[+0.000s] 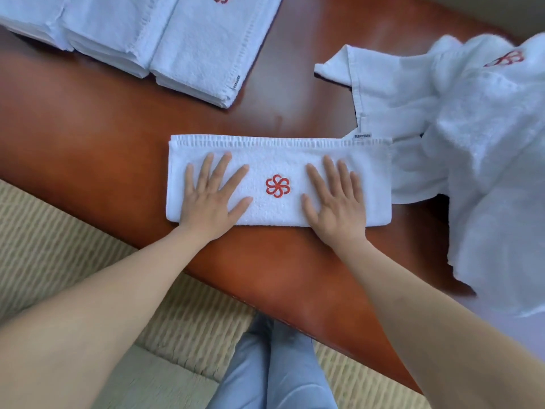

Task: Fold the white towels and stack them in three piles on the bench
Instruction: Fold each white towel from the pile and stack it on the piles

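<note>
At the far left of the reddish-brown bench (pixel 88 119) lie 3 piles of folded white towels (pixel 141 33), side by side. Nearer, a folded towel (pixel 277 208) with a red flower emblem (pixel 277 185) lies as a long strip. The left hand (pixel 212 196) presses flat on its left half, fingers spread, gripping nothing; the right hand (pixel 336 199) lies likewise on its right half. A heap of unfolded towels (pixel 472 137) touches the strip's right end.

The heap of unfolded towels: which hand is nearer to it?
Right. The right hand lies flat on the folded towel, toward the unfolded heap. The left hand presses the towel's far end.
</note>
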Tool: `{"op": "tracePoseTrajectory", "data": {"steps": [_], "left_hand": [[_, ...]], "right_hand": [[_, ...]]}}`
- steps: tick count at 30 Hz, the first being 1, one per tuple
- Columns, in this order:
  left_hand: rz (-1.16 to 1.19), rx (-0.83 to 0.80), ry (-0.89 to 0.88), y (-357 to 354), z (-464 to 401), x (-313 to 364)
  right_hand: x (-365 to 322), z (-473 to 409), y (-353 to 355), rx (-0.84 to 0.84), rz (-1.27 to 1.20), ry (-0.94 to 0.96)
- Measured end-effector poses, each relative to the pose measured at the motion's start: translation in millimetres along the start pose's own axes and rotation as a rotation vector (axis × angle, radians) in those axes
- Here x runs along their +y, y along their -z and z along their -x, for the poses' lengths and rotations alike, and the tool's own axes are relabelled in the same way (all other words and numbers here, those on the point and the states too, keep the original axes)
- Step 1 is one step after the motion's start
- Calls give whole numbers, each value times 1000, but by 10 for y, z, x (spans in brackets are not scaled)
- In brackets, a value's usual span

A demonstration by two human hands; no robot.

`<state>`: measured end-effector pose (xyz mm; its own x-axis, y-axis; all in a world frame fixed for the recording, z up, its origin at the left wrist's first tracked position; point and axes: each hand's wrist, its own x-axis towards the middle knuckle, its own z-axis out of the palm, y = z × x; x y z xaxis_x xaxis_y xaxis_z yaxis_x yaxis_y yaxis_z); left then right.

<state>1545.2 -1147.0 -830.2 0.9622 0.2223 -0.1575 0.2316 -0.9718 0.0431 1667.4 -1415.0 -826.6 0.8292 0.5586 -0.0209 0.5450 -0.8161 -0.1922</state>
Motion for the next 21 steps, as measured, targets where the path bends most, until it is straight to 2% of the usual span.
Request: {"op": "tracePoseTrajectory", "data": {"steps": [4,8,12,15,17,21], "left_hand": [[24,-164,182,138,219,-87],[16,-351,234,459,237,-4],[-25,-397,112,844,18,317],[6,-396,-8,1004,-212,660],[62,-395,-52,1060,-392,909],[105,-413,-136,1100,-785,1369]], "right_hand": [[357,240,243,-140,49,-192],[480,343,664,-309,-2,-287],[472,288,1040,-323,-443,-586],[530,274,1195,-256,-751,-901],[591,274,1207,-268,-938,-1088],[746,251,1117,-317,-1154,-1272]]}}
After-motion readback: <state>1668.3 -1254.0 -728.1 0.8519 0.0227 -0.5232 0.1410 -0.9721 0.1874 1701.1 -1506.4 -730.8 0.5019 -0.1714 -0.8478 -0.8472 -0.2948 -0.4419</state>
